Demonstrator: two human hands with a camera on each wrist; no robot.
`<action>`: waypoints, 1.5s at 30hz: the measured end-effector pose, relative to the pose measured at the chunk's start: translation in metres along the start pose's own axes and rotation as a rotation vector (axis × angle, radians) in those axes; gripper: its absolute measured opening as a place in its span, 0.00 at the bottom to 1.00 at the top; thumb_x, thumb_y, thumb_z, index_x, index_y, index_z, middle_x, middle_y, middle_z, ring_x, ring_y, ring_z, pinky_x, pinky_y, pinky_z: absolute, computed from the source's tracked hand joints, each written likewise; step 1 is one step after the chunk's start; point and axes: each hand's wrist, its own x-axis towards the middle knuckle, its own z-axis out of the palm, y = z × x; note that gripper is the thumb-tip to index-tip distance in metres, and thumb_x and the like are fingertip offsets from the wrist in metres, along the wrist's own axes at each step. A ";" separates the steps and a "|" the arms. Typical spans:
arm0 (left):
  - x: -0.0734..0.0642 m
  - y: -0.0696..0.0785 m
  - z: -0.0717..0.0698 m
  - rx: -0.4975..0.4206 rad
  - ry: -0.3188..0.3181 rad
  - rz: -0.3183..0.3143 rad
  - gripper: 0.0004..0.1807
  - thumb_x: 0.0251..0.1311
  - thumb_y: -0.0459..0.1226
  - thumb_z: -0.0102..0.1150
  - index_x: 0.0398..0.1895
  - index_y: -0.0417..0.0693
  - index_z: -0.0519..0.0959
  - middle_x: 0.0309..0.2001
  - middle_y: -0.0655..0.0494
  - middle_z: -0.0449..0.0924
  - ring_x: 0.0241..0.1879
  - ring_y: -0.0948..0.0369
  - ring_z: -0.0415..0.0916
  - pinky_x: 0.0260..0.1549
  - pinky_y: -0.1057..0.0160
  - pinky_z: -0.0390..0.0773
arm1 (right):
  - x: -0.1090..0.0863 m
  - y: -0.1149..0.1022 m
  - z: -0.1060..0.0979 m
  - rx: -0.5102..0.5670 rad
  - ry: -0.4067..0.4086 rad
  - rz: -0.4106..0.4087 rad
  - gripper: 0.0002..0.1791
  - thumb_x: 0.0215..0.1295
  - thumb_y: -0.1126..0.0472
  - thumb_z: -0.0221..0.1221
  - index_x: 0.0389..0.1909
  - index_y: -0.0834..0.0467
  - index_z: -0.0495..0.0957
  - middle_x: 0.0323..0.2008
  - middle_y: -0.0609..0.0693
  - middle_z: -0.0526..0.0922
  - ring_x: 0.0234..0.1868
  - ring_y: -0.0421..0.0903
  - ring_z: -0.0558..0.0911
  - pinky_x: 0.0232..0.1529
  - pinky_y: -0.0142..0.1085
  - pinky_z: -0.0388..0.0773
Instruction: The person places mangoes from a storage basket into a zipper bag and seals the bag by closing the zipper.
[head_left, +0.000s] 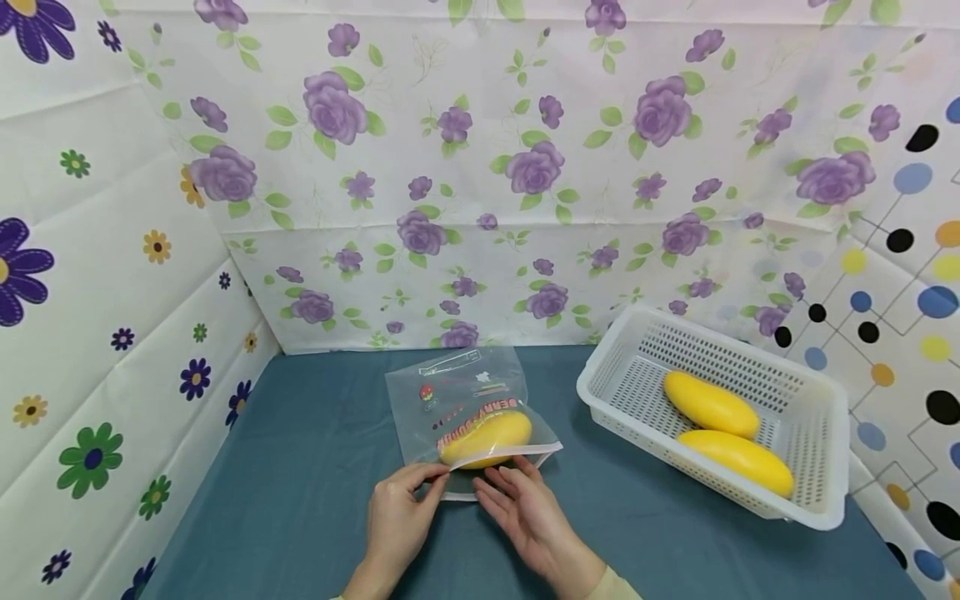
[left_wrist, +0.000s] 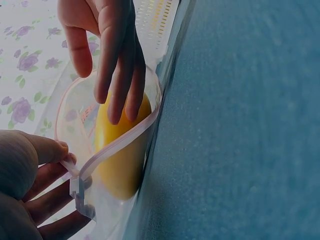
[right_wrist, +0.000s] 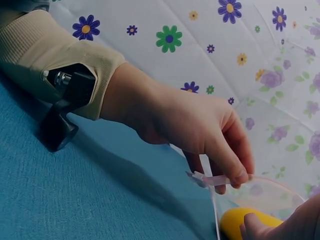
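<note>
A clear printed zip bag point(head_left: 420, 408) lies on the table with a yellow mango point(head_left: 495, 432) inside it, its mouth facing me. At the bag's left corner my left hand point(head_left: 400, 512) pinches the upper edge between thumb and fingers, beside the white slider point(left_wrist: 76, 187). The right hand point(head_left: 531, 518) is at the mouth, palm turned toward the bag, holding nothing. Seen in the left wrist view, its fairly straight fingers point(left_wrist: 116, 95) reach in at the opening and overlap the mango. In the right wrist view the mouth stands apart near the left fingertips.
To the right, a white perforated basket point(head_left: 637, 433) holds two more yellow mangoes point(head_left: 738, 458). A blue-green cloth point(head_left: 300, 483) covers the table. Flowered sheets point(head_left: 450, 208) hang behind and at the left, and a dotted sheet point(head_left: 900, 333) hangs at the right.
</note>
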 end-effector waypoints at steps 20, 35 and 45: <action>-0.001 -0.002 -0.002 0.001 0.026 0.041 0.07 0.58 0.31 0.80 0.34 0.54 0.93 0.34 0.67 0.89 0.34 0.73 0.85 0.34 0.59 0.87 | 0.024 0.005 0.002 0.033 -0.072 -0.056 0.35 0.89 0.62 0.43 0.86 0.59 0.36 0.80 0.68 0.59 0.62 0.49 0.83 0.72 0.48 0.71; 0.000 0.000 -0.008 -0.023 0.016 0.036 0.06 0.60 0.32 0.79 0.35 0.53 0.93 0.35 0.63 0.90 0.35 0.71 0.85 0.35 0.56 0.87 | 0.054 0.010 0.006 0.030 -0.076 -0.140 0.37 0.88 0.65 0.41 0.88 0.58 0.35 0.76 0.67 0.61 0.65 0.50 0.82 0.64 0.39 0.79; 0.000 0.000 -0.010 -0.030 0.028 0.042 0.07 0.59 0.31 0.79 0.35 0.53 0.93 0.35 0.66 0.90 0.35 0.72 0.84 0.33 0.56 0.87 | 0.062 0.018 0.009 0.037 -0.081 -0.137 0.37 0.90 0.65 0.40 0.87 0.57 0.32 0.82 0.71 0.52 0.71 0.54 0.77 0.68 0.42 0.75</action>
